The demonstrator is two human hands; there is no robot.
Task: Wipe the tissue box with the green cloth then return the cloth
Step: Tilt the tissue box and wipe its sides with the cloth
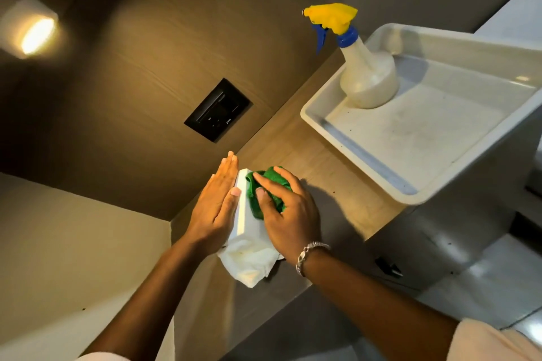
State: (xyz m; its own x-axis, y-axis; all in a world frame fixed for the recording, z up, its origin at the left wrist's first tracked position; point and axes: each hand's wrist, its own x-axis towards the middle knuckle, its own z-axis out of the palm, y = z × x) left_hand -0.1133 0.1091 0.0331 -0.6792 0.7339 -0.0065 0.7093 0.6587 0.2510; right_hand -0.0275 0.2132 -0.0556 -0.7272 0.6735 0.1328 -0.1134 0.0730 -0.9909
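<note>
A white tissue box (242, 208) stands on the wooden counter (337, 184) against the wall, with a white tissue (249, 261) spilling out of its near end. My left hand (215, 208) lies flat against the box's left side, fingers straight and together, bracing it. My right hand (289, 208) presses a bunched green cloth (271, 184) onto the top of the box; a silver bracelet sits on that wrist. Most of the box's top is hidden under the cloth and my right hand.
A white plastic tray (440, 132) sits on the counter at the right, holding a spray bottle (366, 76) with a yellow and blue trigger head. A black wall socket (218, 110) and a lit wall lamp (32, 32) are on the panel behind.
</note>
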